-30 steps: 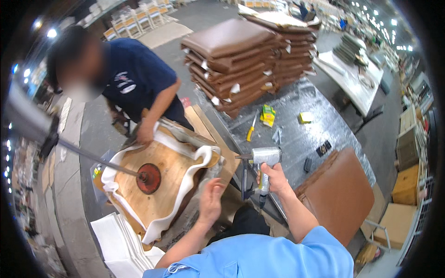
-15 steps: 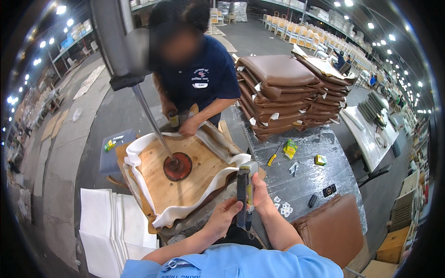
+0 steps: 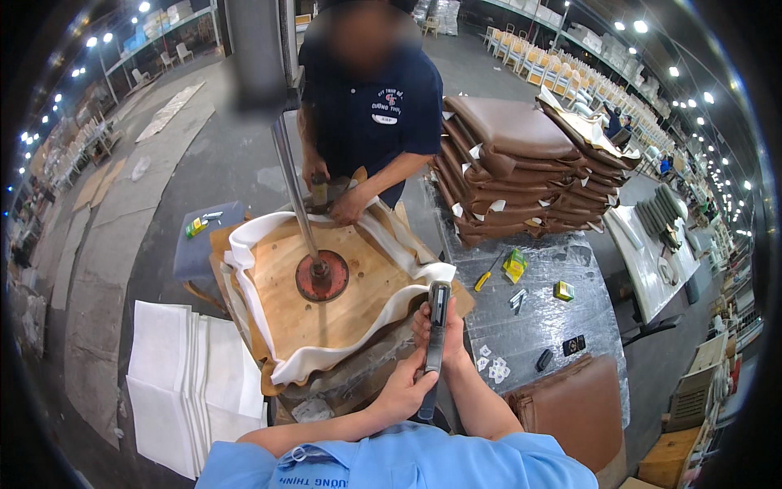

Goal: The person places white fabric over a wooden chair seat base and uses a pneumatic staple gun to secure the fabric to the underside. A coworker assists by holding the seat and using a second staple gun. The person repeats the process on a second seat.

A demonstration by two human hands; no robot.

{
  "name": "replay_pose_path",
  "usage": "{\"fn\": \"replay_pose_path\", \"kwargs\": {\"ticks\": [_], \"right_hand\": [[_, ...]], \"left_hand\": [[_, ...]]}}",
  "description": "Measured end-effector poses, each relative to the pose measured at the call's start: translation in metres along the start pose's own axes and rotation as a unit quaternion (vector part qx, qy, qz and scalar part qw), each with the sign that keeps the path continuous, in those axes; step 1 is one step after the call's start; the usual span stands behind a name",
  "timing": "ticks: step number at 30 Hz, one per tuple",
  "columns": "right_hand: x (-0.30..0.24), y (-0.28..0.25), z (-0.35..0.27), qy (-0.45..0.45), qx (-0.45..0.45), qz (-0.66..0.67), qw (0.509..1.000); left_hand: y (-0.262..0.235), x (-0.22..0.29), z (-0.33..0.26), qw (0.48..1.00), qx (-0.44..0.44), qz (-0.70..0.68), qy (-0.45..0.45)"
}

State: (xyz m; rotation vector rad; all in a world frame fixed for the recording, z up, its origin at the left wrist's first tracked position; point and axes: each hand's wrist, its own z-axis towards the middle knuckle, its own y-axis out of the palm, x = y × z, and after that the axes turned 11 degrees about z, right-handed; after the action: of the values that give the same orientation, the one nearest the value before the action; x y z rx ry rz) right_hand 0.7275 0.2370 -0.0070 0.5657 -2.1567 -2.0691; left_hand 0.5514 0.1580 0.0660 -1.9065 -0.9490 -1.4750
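Both my hands close around a staple gun (image 3: 436, 346), held upright in front of my chest. My right hand (image 3: 450, 334) wraps its body near the upper end. With thumb and fingers, my left hand (image 3: 406, 381) grips the lower part of its long dark magazine. Just beyond lies a wooden seat panel (image 3: 375, 281), edged by white padding (image 3: 314, 371) and brown covering (image 3: 269, 346). A round red press foot (image 3: 308, 285) on a metal rod bears on the panel. Across from me, a co-worker's hand (image 3: 350, 208) rests at its far edge; their other hand holds a tool (image 3: 318, 189).
Brown upholstered covers (image 3: 505, 134) are stacked high on the wrapped table (image 3: 562, 318) at right. A yellow-handled screwdriver (image 3: 483, 281), small boxes (image 3: 515, 265) and staple strips (image 3: 517, 301) lie there. Brown sheets (image 3: 574, 407) are near right; white sheets (image 3: 167, 375) near left; a blue-grey seat (image 3: 204, 253) far left.
The staple gun has turned in my hands, so its narrow side and upper end now face me. My left hand has shifted slightly along it. The view has shifted a little.
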Motion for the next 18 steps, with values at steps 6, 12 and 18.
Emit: {"fn": "replay_pose_path", "kwargs": {"ticks": [6,12,18], "right_hand": [[0.005,0.004,0.006,-0.039,0.067,-0.014,0.997],[0.007,-0.006,-0.018,-0.006,-0.002,-0.027,1.000],[-0.003,-0.027,-0.028,-0.037,0.148,0.037,0.988]], "left_hand": [[0.015,0.005,0.013,0.946,0.165,0.200,0.196],[0.022,0.000,0.018,0.961,0.167,0.139,0.173],[0.021,0.001,0.027,0.993,0.053,-0.007,0.106]]}}
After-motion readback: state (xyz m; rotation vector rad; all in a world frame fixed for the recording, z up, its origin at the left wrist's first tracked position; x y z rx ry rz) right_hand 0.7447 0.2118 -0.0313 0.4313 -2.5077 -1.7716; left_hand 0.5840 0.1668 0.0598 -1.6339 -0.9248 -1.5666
